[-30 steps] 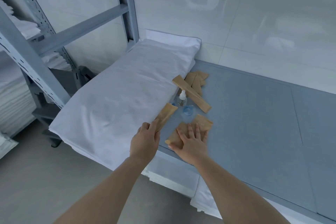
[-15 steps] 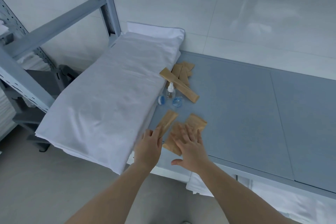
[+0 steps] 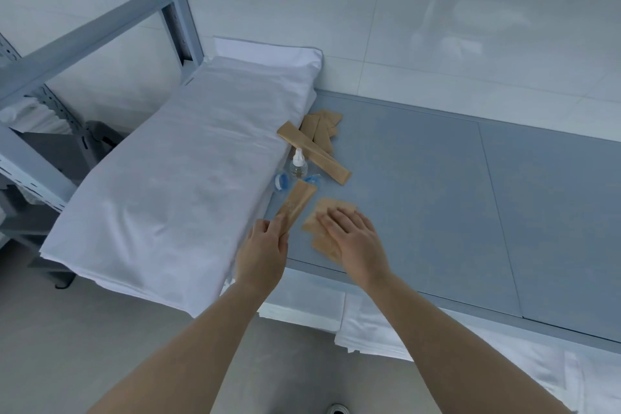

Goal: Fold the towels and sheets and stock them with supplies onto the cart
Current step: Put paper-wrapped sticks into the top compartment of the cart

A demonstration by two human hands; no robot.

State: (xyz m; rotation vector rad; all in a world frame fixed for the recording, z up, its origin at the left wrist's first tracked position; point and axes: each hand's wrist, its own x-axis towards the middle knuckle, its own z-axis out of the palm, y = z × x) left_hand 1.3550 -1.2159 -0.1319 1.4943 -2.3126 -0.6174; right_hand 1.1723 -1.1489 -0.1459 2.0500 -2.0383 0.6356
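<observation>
A folded white sheet lies at the left of the grey desk. The left hand pinches a long kraft-paper packet, its print unreadable. The right hand, fingers straight, presses flat kraft packets.

No text, brand, number or sign can be read anywhere in the head view. The long tan packet pinched by the left hand carries a faint pale print near its middle, at about twelve o'clock from that hand, but it is too blurred to make out. The flat tan packets under the right hand show no legible marking. The small clear bottle bears no label that can be read.
</observation>
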